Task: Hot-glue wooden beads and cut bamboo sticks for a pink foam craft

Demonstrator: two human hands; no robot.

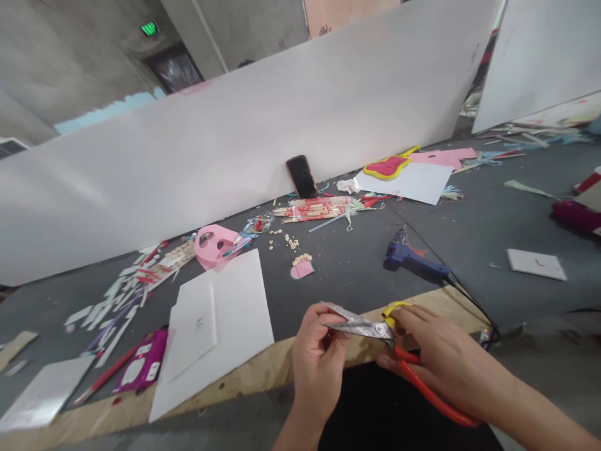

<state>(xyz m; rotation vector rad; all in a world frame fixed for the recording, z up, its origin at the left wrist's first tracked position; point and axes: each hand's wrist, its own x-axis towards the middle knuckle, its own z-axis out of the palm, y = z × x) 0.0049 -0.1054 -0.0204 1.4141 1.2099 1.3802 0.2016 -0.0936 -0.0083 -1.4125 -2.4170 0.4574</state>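
My right hand (444, 351) grips a pair of scissors (370, 329) by the yellow and red handles, with the metal blades pointing left and parted. At the blade tips, my left hand (319, 363) has its thumb and fingers pinched together; whatever is between them is too small or hidden to name. Both hands are at the table's front edge. Beyond them lies a small pink rounded piece (302, 269) with pale little bits along its top edge. More of these pale bits (292, 242) are scattered just behind it.
To the right rests a blue glue gun (416, 259) with its black cord running to the table edge. White boards (251, 300), a purple case (143, 363) and a pink cutout (213, 244) lie left. A phone (301, 176) leans against the white partition (235, 138), behind wrapped sticks (317, 208).
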